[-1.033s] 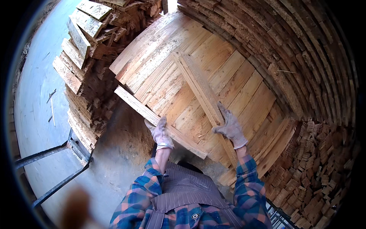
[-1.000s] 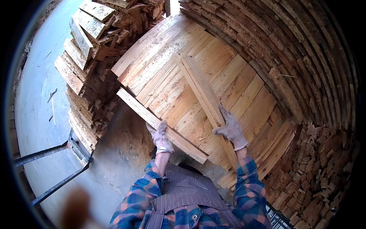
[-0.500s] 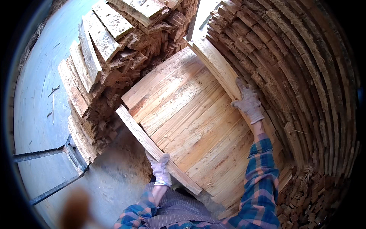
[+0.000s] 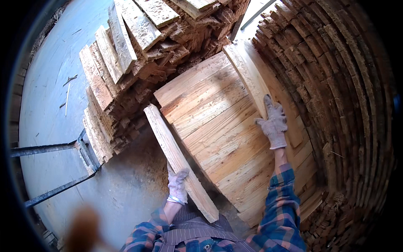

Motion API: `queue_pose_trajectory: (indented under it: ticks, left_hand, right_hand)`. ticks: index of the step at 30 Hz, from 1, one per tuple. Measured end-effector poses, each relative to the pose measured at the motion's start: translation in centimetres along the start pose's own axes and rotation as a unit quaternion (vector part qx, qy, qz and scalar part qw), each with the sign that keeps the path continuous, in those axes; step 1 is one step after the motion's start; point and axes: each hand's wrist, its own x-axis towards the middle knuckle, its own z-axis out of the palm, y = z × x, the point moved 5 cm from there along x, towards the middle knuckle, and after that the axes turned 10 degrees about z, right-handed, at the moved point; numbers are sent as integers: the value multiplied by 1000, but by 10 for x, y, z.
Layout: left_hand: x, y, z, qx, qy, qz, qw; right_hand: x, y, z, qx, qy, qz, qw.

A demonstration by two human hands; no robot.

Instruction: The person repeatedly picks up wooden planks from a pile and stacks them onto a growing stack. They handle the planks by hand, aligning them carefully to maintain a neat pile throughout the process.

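Note:
My left hand, in a pale work glove, is closed around a narrow wooden board. That board slants along the left side of a layer of planks laid edge to edge, with a gap between the two. My right hand, gloved too, grips the near end of another wooden board lying across the planks at their right side. Its thumb is on the left edge and its fingers are at the top. Another pale board lies flat beyond it, partly covered.
A tall, curving wall of stacked boards rises at the right. Rough planks are piled at the far left, ends jutting out. A dark metal frame stands on the grey floor at left. Broken wood pieces lie lower right.
The left board has moved away from the plank layer's edge, opening a gap. The right board has swung and separated from the pale board beside it. The whole view has shifted slightly.

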Motion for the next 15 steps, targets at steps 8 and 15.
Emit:
queue_pose_trajectory:
  ticks: [8, 15]
  left_hand:
    - [-37, 49, -12, 9, -7, -8, 1000]
    - [-42, 67, 29, -58, -49, -59, 995]
  right_hand:
    - [-125, -146, 58, 63, -70, -95, 991]
    - [-137, -156, 59, 73, -25, -123, 989]
